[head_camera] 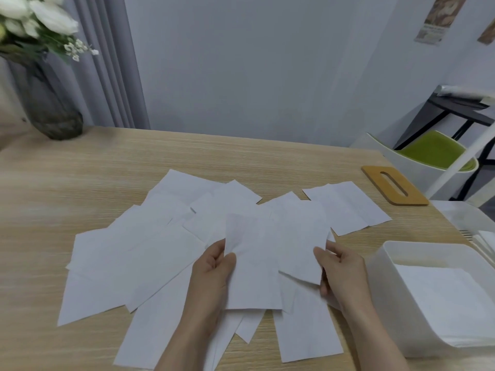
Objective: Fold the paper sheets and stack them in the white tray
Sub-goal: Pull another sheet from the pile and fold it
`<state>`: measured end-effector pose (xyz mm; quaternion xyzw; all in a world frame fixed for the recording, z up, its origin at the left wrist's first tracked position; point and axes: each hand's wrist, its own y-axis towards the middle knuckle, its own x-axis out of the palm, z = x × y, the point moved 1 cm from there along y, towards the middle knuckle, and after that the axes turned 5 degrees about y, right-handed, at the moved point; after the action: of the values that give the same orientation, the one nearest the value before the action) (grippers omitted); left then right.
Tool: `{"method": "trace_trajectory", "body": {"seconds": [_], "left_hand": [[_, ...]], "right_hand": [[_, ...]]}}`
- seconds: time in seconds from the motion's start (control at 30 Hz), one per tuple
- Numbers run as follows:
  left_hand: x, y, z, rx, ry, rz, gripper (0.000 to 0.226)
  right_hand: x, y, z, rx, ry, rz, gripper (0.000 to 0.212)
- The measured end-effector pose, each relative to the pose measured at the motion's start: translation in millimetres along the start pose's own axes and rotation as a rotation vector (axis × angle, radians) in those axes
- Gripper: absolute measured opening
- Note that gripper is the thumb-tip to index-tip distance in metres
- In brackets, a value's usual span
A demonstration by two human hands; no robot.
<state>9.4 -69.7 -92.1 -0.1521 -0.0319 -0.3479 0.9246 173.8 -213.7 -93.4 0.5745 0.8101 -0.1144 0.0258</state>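
Head view: both hands (211,269) (341,274) pinch sheet (257,266); loose sheets (128,253) beneath; white tray (385,266) right.

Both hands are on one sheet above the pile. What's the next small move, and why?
Probably bring the two hands together to close the fold. The left hand and right hand each pinch a side of the held sheet, which already bends along its middle; the white tray waits at right.

White tray (385,266) cut off at right edge; vase (51,113) blurred at table's (80,170) far-left corner; flowers (32,14) cropped.
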Motion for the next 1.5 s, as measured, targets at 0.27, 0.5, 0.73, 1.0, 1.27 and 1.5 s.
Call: {"method": "trace_trajectory", "body": {"seconds": [0.27,0.5,0.73,1.0,1.27,1.5], "left_hand": [[2.1,-0.7,1.5,0.005,0.006,0.005,0.019],[0.6,0.3,0.8,0.012,-0.049,-0.003,0.042],[0.9,0.4,0.8,0.011,-0.016,0.036,0.026],[0.6,-1.7,4.4,-0.006,-0.029,0.056,0.019],[0.7,-0.2,-0.4,0.011,-0.060,0.064,0.025],[1.2,-0.4,-0.4,0.030,-0.068,0.056,0.021]], "right_hand": [[0.1,-6.1,-8.5,-0.065,-0.063,0.098,0.015],[1.9,-23.1,-35.6,-0.250,0.124,0.204,0.010],[30.2,-49.0,-40.6,0.140,0.227,-0.294,0.004],[52.9,-55.6,-26.8,0.124,0.168,-0.260,0.010],[49.3,-54.4,-27.4,0.074,0.134,-0.225,0.006],[49.8,-54.8,-26.9,0.049,0.126,-0.259,0.006]]}}
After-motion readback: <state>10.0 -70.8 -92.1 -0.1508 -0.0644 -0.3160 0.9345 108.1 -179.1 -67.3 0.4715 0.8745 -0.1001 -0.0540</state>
